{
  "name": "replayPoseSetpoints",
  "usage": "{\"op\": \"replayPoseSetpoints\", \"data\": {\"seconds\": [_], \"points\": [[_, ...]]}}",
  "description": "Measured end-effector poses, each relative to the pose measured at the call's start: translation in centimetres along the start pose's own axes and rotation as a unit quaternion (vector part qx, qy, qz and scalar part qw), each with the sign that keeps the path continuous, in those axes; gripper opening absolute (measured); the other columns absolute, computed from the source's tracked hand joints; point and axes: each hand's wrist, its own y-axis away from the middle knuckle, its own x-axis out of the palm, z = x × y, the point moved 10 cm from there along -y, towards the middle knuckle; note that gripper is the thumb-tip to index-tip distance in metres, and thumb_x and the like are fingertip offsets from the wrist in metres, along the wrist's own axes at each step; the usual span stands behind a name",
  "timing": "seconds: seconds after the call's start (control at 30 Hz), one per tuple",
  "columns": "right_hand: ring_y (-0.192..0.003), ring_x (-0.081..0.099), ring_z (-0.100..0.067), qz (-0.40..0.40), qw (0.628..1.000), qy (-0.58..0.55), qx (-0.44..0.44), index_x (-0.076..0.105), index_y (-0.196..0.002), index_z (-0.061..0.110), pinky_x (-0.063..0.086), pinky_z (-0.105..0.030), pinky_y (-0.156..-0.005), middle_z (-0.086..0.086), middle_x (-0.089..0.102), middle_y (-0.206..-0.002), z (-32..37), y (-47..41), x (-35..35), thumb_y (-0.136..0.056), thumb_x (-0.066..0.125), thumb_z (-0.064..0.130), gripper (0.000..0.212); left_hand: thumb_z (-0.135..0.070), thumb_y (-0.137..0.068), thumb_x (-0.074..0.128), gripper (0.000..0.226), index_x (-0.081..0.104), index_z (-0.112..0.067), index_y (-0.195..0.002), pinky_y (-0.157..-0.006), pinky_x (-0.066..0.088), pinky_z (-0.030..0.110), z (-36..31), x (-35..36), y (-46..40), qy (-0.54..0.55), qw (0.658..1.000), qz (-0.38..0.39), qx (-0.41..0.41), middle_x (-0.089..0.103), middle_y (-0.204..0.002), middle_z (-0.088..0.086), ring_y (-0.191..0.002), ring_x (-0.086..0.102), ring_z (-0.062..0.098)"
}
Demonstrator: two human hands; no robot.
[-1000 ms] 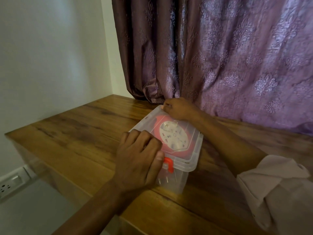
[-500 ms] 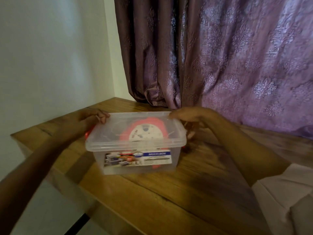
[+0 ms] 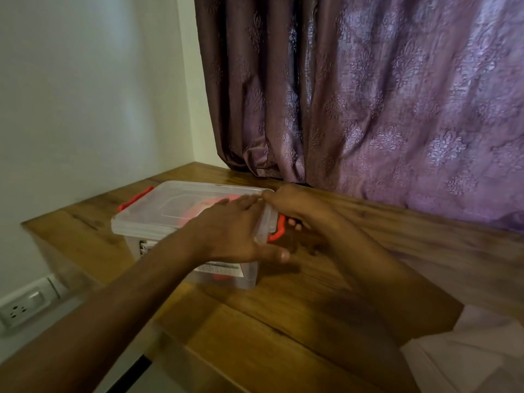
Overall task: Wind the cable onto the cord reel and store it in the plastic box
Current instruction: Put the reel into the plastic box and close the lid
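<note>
Plastic box point(image 3: 181, 222): lidded, on wooden tabletop point(image 3: 283, 321); label blurred, unreadable. Red reel point(image 3: 215, 204) inside. My left hand point(image 3: 235, 231) lies flat on the lid; right hand point(image 3: 297, 211) grips the red latch point(image 3: 279, 226). Purple curtain point(image 3: 368, 95), white wall point(image 3: 85, 95), 1 socket point(image 3: 21, 309).

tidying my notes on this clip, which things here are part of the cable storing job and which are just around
Part of the job:
- plastic box on the wooden table
- its clear lid, with red latches at both ends
- red cord reel, dimly seen through the lid
- left hand flat on the lid
- right hand at the right-end latch

Just around:
- purple curtain
- wall socket
- white wall
</note>
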Motion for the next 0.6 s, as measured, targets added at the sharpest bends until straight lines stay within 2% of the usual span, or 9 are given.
{"op": "replayPoseSetpoints", "data": {"seconds": [0.1,0.17,0.23,0.3,0.37,0.4,0.47,0.6], "points": [[-0.022,0.036,-0.015,0.015,1.0,0.019,0.011,0.053,-0.073,0.008,0.039,-0.021,-0.035,-0.003,0.041,-0.034,0.7,0.2,-0.2,-0.092,0.043,0.044,0.041,-0.072,-0.078,0.055,0.103,0.01,-0.022,-0.156,-0.115,0.025,0.037,-0.1,-0.4,0.2,-0.017,0.999,-0.032,0.006,0.017,-0.164,0.002,-0.147,0.024,0.022],[-0.026,0.039,-0.019,0.021,0.998,0.052,0.016,0.051,-0.068,0.006,0.04,-0.023,-0.034,-0.007,0.043,-0.037,1.3,0.3,-0.4,-0.093,0.044,0.041,0.043,-0.065,-0.083,0.054,0.096,0.012,-0.019,-0.156,-0.115,0.028,0.038,-0.3,-0.3,0.2,-0.035,0.998,-0.051,0.011,0.02,-0.163,0.006,-0.146,0.026,0.024],[-0.037,0.047,-0.024,0.02,0.994,0.101,0.019,0.054,-0.07,0.004,0.042,-0.025,-0.036,-0.012,0.051,-0.052,2.1,0.4,-0.7,-0.093,0.044,0.036,0.04,-0.059,-0.086,0.052,0.088,0.016,-0.017,-0.155,-0.114,0.031,0.039,-0.5,-0.5,0.3,-0.054,0.996,-0.075,0.013,0.024,-0.162,0.008,-0.145,0.029,0.025],[-0.051,0.057,-0.026,0.005,0.981,0.195,-0.003,0.061,-0.083,0.005,0.043,-0.025,-0.045,-0.016,0.064,-0.074,3.2,0.6,-1.1,-0.093,0.045,0.028,0.03,-0.054,-0.088,0.053,0.082,0.022,-0.015,-0.153,-0.111,0.036,0.039,-0.7,-0.8,0.5,-0.062,0.993,-0.098,0.013,0.032,-0.158,0.011,-0.141,0.037,0.027],[-0.087,0.063,-0.028,-0.059,0.962,0.262,-0.044,0.063,-0.106,0.006,0.042,-0.027,-0.065,-0.016,0.065,-0.11,5.0,0.5,-1.8,-0.089,0.048,0.02,0.028,-0.051,-0.088,0.053,0.078,0.028,-0.012,-0.15,-0.106,0.04,0.038,-1.2,-1.0,0.6,-0.075,0.991,-0.112,0.012,0.042,-0.152,0.013,-0.134,0.046,0.028],[-0.103,0.059,-0.029,-0.093,0.952,0.286,-0.057,0.061,-0.115,0.007,0.041,-0.03,-0.073,-0.015,0.06,-0.122,5.7,0.5,-2.0,-0.087,0.048,0.017,0.033,-0.05,-0.088,0.053,0.075,0.032,-0.012,-0.149,-0.104,0.043,0.038,-1.4,-1.0,0.6,-0.083,0.989,-0.118,0.013,0.048,-0.147,0.014,-0.128,0.05,0.028],[-0.118,0.051,-0.029,-0.132,0.943,0.301,-0.048,0.056,-0.124,0.009,0.041,-0.034,-0.084,-0.013,0.054,-0.132,6.8,0.2,-2.0,-0.086,0.045,0.016,0.04,-0.051,-0.088,0.051,0.066,0.042,-0.012,-0.14,-0.096,0.05,0.038,-1.5,-1.3,0.6,-0.089,0.986,-0.14,0.014,0.059,-0.132,0.011,-0.113,0.059,0.025],[-0.122,0.046,-0.031,-0.136,0.927,0.347,-0.049,0.053,-0.128,0.009,0.04,-0.04,-0.091,-0.012,0.05,-0.135,8.2,-0.3,-0.9,-0.089,0.041,0.016,0.041,-0.061,-0.089,0.044,0.056,0.059,-0.017,-0.12,-0.075,0.051,0.032,-1.9,-2.3,2.0,-0.105,0.968,-0.226,0.025,0.069,-0.109,0.006,-0.092,0.065,0.022]]}}
